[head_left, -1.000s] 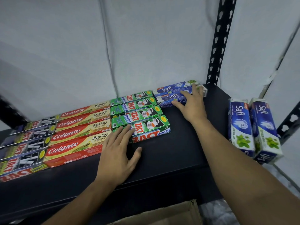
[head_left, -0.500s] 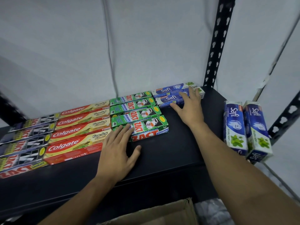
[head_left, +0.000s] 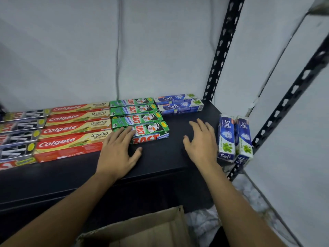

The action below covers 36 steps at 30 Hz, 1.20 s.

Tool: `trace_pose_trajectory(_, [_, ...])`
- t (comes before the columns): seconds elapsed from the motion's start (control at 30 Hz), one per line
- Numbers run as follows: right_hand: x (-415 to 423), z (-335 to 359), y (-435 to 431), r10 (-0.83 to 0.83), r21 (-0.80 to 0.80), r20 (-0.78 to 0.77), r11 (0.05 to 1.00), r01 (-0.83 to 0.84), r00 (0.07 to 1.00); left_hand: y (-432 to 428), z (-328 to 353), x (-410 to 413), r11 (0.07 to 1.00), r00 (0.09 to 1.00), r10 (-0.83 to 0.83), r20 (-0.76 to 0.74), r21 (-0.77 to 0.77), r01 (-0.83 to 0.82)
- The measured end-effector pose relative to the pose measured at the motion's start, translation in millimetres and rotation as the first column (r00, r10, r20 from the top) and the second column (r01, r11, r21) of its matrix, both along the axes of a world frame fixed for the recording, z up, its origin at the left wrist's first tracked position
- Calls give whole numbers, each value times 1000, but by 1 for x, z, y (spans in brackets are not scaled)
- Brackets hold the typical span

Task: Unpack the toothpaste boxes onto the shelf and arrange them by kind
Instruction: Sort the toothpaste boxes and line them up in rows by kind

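Toothpaste boxes lie in rows on the black shelf [head_left: 165, 157]. Black Zact boxes [head_left: 19, 138] fill the far left, red Colgate boxes [head_left: 71, 129] come beside them, then green Zact boxes [head_left: 140, 118]. Two blue Safi boxes [head_left: 179, 104] lie at the back by the wall. Two more Safi boxes [head_left: 235, 139] lie lengthwise at the shelf's right edge. My left hand [head_left: 118, 152] rests flat and open, its fingertips on the nearest green Zact box. My right hand [head_left: 201, 141] hovers open over bare shelf, just left of the two right-hand Safi boxes, holding nothing.
An open cardboard box [head_left: 142, 229] sits below the shelf's front edge. A perforated black upright [head_left: 220, 50] stands at the back right corner, and a slanted brace [head_left: 284, 107] runs down the right side. A white wall is behind the shelf.
My right hand has let go of the back Safi boxes and drawn back toward me and to the right. My left hand has stayed on the green Zact box.
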State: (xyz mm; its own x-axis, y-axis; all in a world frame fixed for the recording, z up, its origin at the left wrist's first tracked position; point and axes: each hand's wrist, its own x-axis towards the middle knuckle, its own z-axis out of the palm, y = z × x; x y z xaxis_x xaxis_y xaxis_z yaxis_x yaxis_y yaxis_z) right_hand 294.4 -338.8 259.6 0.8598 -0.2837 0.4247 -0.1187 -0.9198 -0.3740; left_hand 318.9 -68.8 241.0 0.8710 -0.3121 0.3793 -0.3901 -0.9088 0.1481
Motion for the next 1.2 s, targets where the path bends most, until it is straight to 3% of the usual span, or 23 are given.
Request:
trace_pose_trajectory(0.2, [-75,8,-21,-89,-1,209,996,92,974,1,-1,1,1000,1000,-3,-1,-11,3])
trace_pose_trajectory(0.33, [-99,5,-37,-248,-12,220,966,257,943,1,-3,1,1000,1000,-4,5,-5,4])
trace_pose_trajectory(0.43, [-103,0,-53,-324,71,206,946,316,923,0,-3,2,1000,1000,-5,6,-8,5])
trace_pose_trajectory(0.7, [-94,-3,-77,-366,457,92,842,288,926,1,-4,2,1000,1000,2,2,11,-2])
trace_pose_trajectory(0.93, [-91,-1,-78,-395,552,123,789,268,910,1,-4,3,1000,1000,-1,2,8,1])
trace_pose_trajectory(1.2, [-91,9,-81,-543,742,281,646,180,791,1,-3,3,1000,1000,2,8,15,-2])
